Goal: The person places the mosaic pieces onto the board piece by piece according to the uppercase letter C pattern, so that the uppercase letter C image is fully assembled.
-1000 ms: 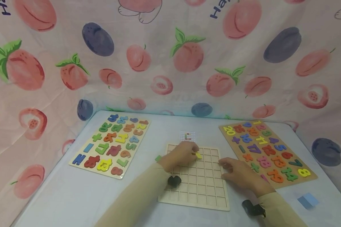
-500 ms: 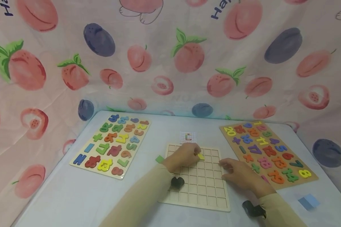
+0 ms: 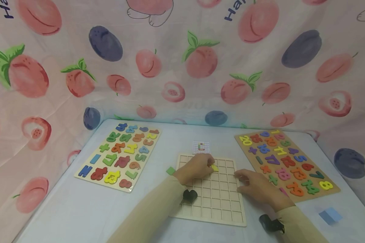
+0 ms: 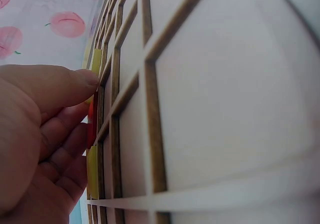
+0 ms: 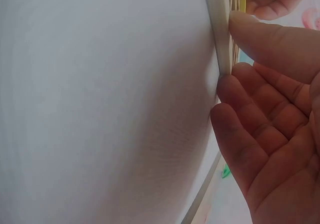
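Observation:
A square wooden grid board [image 3: 222,205] lies in the middle of the table. My left hand [image 3: 197,165] reaches over its upper part, pinching a small yellow tile [image 3: 214,168] at a cell. In the left wrist view, the thumb presses near that tile's edge, and a red tile [image 4: 91,124] and another yellow tile [image 4: 92,171] lie along the board beside my fingers. My right hand [image 3: 257,185] rests against the board's right edge. Its thumb [image 5: 260,34] touches the rim [image 5: 218,29], with the fingers relaxed alongside.
Number puzzle boards stand at left [image 3: 89,179] and right [image 3: 330,194]. A pattern card [image 3: 201,147] lies just beyond the grid. One green tile [image 3: 170,170] sits by its left edge, and a light blue block-like object [image 3: 330,215] is at front right.
My left hand has shifted slightly right and nearer with the yellow tile, then stayed there over the last half second. The right hand keeps its place at the board's edge.

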Action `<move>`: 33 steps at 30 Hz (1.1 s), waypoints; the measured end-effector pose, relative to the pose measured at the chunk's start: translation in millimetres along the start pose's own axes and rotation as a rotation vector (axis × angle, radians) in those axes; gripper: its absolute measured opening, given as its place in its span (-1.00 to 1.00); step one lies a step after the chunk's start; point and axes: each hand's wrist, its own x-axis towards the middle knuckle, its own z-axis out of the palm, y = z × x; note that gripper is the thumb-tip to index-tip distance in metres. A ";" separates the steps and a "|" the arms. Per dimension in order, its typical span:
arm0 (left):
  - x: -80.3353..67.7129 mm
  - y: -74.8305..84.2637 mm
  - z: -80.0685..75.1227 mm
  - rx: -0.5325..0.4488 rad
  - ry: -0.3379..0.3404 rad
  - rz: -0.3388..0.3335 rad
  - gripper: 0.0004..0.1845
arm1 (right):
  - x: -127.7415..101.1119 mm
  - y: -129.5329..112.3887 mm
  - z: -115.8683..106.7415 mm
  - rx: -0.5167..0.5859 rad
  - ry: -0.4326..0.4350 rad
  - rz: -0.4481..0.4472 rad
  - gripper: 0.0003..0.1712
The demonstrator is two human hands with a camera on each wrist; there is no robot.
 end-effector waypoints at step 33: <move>-1.1 -0.7 0.3 0.008 -0.003 -0.004 -0.67 | -0.1 0.6 -0.7 -0.007 -0.002 -0.017 -0.41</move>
